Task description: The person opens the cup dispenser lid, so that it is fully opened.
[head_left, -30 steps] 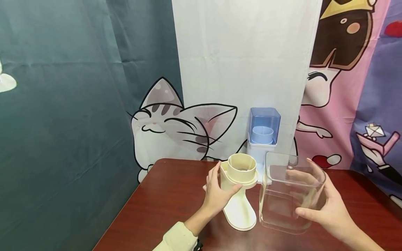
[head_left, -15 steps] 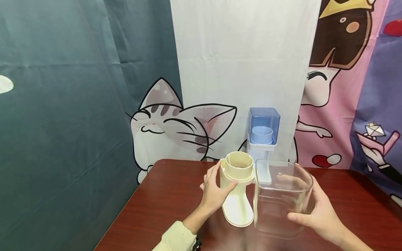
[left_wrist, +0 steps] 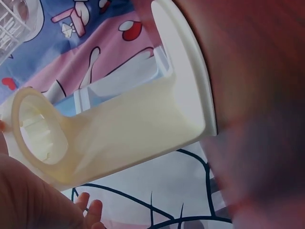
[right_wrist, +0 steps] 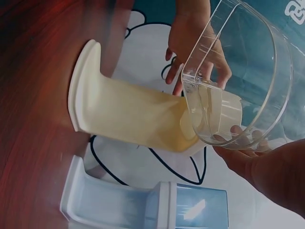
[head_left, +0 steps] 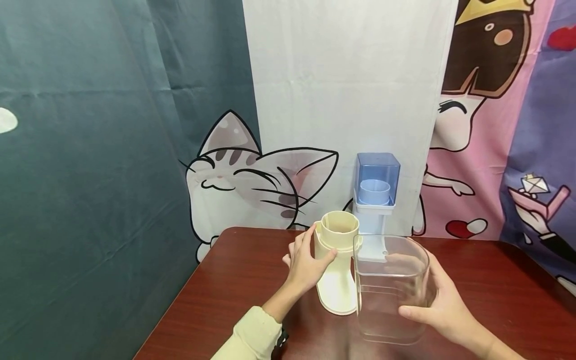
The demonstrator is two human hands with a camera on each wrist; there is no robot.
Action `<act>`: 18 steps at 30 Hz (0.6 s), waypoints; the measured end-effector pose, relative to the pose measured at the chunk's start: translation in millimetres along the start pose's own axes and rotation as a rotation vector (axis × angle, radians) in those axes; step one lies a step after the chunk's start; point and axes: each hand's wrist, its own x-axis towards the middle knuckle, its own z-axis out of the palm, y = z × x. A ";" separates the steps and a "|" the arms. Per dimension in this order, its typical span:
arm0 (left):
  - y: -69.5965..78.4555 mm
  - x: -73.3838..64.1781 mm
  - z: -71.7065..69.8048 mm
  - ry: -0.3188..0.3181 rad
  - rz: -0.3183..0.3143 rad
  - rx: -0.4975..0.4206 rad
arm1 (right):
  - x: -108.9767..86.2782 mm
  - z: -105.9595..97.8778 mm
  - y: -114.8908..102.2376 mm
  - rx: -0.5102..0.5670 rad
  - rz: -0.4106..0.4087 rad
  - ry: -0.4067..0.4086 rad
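A cream dispenser stand (head_left: 335, 280) has a round collar at its top and a rounded foot low over the brown table. My left hand (head_left: 308, 262) grips its upper part from the left, thumb across the front below the collar. In the left wrist view the stand (left_wrist: 138, 119) shows a ring-shaped opening on its underside. My right hand (head_left: 443, 297) holds a clear square plastic container (head_left: 389, 315) by its right side, just right of the stand. Through the container (right_wrist: 274, 76) in the right wrist view, part of the cream collar shows.
Behind them stands a similar dispenser (head_left: 377, 172) with a white body and a blue see-through top. The brown table (head_left: 234, 280) runs back to curtains printed with a cartoon cat (head_left: 252, 195). A clear ribbed item (left_wrist: 14, 24) shows in the left wrist view's corner.
The clear container has moved left, up to the stand and overlapping its edge in the head view. The stand, still in my left hand, has shifted slightly back and left.
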 end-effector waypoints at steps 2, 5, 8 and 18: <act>0.7 2.0 -0.6 -0.007 -0.010 0.025 | -0.6 1.0 0.4 -0.019 0.011 0.002; 1.6 5.4 -2.5 -0.020 -0.026 0.053 | -2.0 2.0 0.7 -0.050 0.036 0.008; 1.0 9.1 -4.5 -0.031 -0.032 0.065 | -3.3 3.0 1.3 -0.063 0.051 0.013; -6.6 19.5 -6.9 -0.054 -0.007 0.067 | -4.9 8.0 2.3 -0.022 0.033 0.017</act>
